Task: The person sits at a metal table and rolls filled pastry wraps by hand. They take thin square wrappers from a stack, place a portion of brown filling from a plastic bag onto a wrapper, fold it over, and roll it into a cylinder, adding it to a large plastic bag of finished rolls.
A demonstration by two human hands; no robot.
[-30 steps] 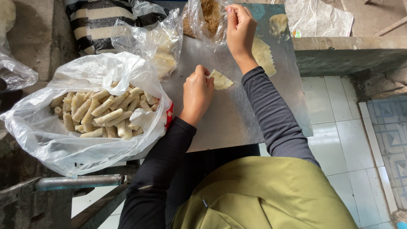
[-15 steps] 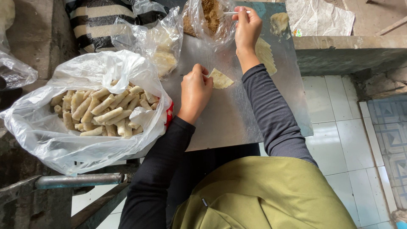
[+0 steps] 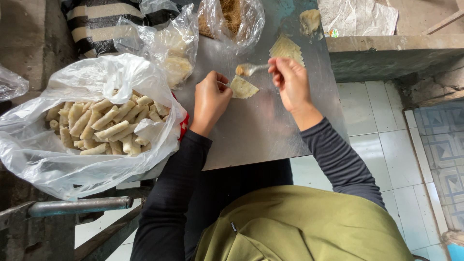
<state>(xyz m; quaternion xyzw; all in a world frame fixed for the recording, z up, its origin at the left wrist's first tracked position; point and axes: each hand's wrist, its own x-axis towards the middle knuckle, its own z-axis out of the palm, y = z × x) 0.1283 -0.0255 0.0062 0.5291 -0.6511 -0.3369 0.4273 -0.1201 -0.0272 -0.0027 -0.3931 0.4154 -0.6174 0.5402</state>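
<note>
Dozens of finished pale rolls lie heaped in the big clear plastic bag at left of frame, too many and too overlapped to count exactly, so I judge the work well under way; one wrapper sheet lies flat on the metal tabletop at centre frame, not yet filled or rolled; left hand is curled, fingertips pinning the sheet's left edge; right hand is closed on the handle of one spoon, whose bowl carries a lump of brownish filling and hangs just above and beside the sheet; one stack of spare wrappers sits at upper centre, just beyond the right hand, sheet count not readable; one smaller clear bag at upper left of centre holds pale wrappers or dough, contents blurred; one clear bag of brown filling sits at top centre; one pale lump rests on the metal at upper right, kind uncertain; one crumpled clear sheet lies beyond it; left to do, by my reading: load this sheet, roll it, then work through the stack; both bags look partly full, so much remains.
</note>
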